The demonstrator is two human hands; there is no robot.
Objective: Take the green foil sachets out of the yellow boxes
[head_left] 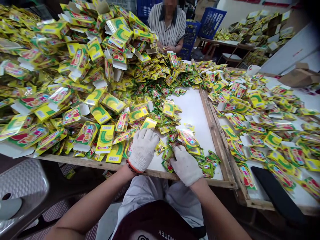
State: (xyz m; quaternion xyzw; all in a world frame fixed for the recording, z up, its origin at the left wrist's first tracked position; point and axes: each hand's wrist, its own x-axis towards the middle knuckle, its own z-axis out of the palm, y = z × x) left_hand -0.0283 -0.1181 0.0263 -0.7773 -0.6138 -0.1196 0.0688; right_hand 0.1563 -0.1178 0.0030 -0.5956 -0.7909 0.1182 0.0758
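My left hand (143, 149), in a white knit glove, rests at the table's front with its fingers curled down. Its fingertips are beside a yellow box (149, 123), and what they hold, if anything, is hidden. My right hand (187, 165), gloved likewise, bends its thumb and fingers around small green packets (168, 154) on the white tabletop. Just beyond it a printed box (188, 136) lies tilted, one flap open. More green packets (207, 168) lie to the right of this hand. Flat yellow boxes (105, 139) lie left of my left hand.
A large heap of boxes and packets (82, 60) rises on the left. A wooden strip (215, 130) divides the table from another covered with boxes, where a black phone-like slab (275, 193) lies. Across sits a person (167, 26) near blue crates (212, 21). A grey stool (25, 186) stands left.
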